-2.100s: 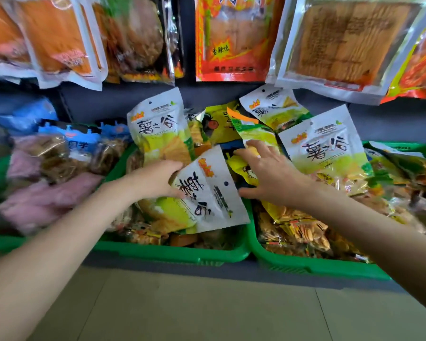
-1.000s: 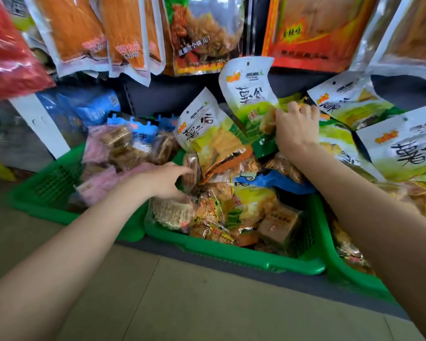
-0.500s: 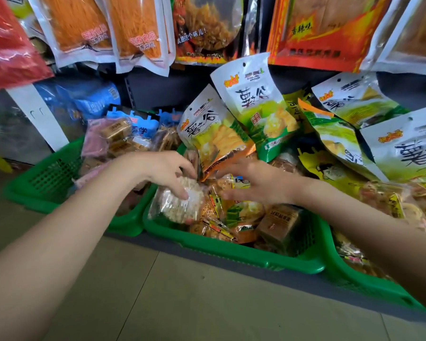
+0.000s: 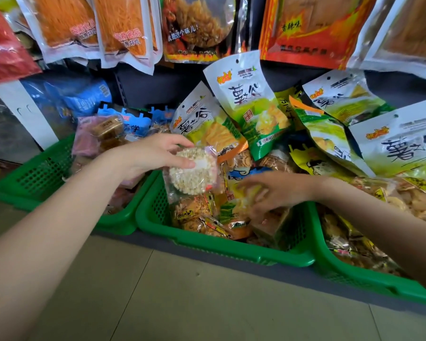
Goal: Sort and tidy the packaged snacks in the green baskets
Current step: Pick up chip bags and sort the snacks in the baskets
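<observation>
Three green baskets stand side by side on a low shelf: the left basket [image 4: 32,178], the middle basket [image 4: 221,252] and the right basket [image 4: 369,279]. My left hand [image 4: 155,153] grips a clear packet of round puffed rice cakes [image 4: 192,172], held just above the middle basket's left side. My right hand [image 4: 273,190], blurred, reaches into the small packets in the middle basket, fingers bent over a yellow-green packet [image 4: 234,203]. Two white-and-green chip bags [image 4: 251,104] lean upright at the back of that basket.
Large packets of dried snacks [image 4: 123,28] hang on the wall above. Pink and blue packs [image 4: 103,134] fill the left basket. More white-green bags [image 4: 403,143] lie over the right basket. A tiled floor [image 4: 182,303] runs in front of the shelf edge.
My left hand has lifted the rice cake packet up off the pile. My right hand has moved lower and to the right into the middle basket. The view shifted slightly.
</observation>
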The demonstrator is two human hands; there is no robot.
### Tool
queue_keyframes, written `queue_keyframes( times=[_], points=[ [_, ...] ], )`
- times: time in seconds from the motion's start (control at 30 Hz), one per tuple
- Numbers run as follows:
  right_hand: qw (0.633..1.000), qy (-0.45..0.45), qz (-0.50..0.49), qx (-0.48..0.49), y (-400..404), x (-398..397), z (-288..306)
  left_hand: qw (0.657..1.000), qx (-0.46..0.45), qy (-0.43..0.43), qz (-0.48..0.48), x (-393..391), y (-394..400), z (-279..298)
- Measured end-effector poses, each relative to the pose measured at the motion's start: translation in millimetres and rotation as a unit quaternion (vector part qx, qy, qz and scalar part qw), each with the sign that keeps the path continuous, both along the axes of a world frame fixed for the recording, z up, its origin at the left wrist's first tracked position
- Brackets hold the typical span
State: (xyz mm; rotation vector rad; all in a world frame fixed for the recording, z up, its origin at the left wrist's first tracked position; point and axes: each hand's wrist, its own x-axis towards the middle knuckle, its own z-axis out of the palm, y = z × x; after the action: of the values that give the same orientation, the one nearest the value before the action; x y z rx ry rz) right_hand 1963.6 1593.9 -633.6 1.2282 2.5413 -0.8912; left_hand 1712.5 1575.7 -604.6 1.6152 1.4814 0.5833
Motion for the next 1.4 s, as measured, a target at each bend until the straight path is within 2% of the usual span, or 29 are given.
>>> queue_keyframes(
  times=[0.03,0.1,0.13,0.17,0.2,0.27,0.33,0.37,0.43,0.5,0.57,0.63,0.77,0.87,0.97,1.07,1.13,1.23,1.33,1.4],
  points=[
    [0.992,0.109,-0.049,-0.033,-0.2,-0.1,4.4,0.999,-0.003,-0.041,0.002,8.1,-1.8,0.2],
    [0.939,0.301,-0.126,-0.110,0.1,-2.2,12.9,0.993,-0.024,-0.113,-0.015,25.8,-4.8,-1.0],
    [0.915,0.351,-0.150,-0.126,0.7,-3.5,14.9,0.991,-0.030,-0.130,-0.028,34.5,-5.0,-2.9],
    [0.911,0.361,-0.160,-0.122,0.4,-4.1,17.1,0.991,-0.028,-0.127,-0.041,42.0,-3.9,-5.1],
    [0.921,0.340,-0.161,-0.101,-1.4,-4.0,21.7,0.994,-0.013,-0.094,-0.052,46.7,-2.0,-6.4],
    [0.959,0.249,-0.128,-0.047,-2.3,5.4,32.9,0.992,0.034,0.074,-0.091,47.2,2.0,-6.7],
    [0.979,0.174,-0.102,-0.028,2.6,22.6,41.1,0.951,0.022,0.262,-0.164,40.2,2.8,-11.7],
    [0.985,0.141,-0.095,-0.016,4.9,29.5,42.1,0.926,-0.012,0.318,-0.202,37.3,0.5,-15.2],
    [0.992,0.079,-0.079,0.052,7.9,35.7,37.2,0.885,-0.074,0.389,-0.244,36.5,-6.0,-25.8],
    [0.992,0.034,-0.057,0.109,8.1,33.5,30.8,0.857,-0.092,0.445,-0.241,41.6,-9.6,-37.3],
    [0.991,0.014,-0.039,0.129,6.7,28.3,29.3,0.843,-0.085,0.484,-0.219,49.1,-8.4,-50.7],
    [0.990,-0.009,-0.038,0.137,5.2,24.0,30.9,0.843,-0.076,0.495,-0.195,55.6,-5.4,-60.4],
    [0.988,-0.027,-0.037,0.146,5.1,24.5,28.1,0.891,0.008,0.422,-0.166,51.9,-1.7,-59.9],
    [0.988,-0.022,-0.050,0.144,3.8,28.5,27.7,0.910,0.054,0.379,-0.160,42.8,-5.1,-47.9],
    [0.991,0.061,-0.047,0.106,3.2,34.3,39.0,0.941,0.098,0.294,-0.134,33.6,-4.9,-13.4],
    [0.977,0.171,-0.105,0.077,0.8,50.8,68.1,0.977,0.184,0.109,-0.015,31.0,-2.3,23.0],
    [0.961,0.213,-0.150,0.097,-1.0,71.0,88.3,0.971,0.236,0.010,0.046,46.4,-1.2,34.6],
    [0.937,0.226,-0.215,0.155,-9.6,116.4,110.3,0.959,0.269,-0.069,0.060,101.4,1.4,39.9],
    [0.905,0.239,-0.300,0.186,-30.1,180.3,125.0,0.951,0.284,-0.124,0.007,177.0,6.3,41.8],
    [0.879,0.233,-0.355,0.217,-48.8,229.2,132.4,0.940,0.313,-0.127,-0.040,233.6,6.1,43.1]
  ],
)
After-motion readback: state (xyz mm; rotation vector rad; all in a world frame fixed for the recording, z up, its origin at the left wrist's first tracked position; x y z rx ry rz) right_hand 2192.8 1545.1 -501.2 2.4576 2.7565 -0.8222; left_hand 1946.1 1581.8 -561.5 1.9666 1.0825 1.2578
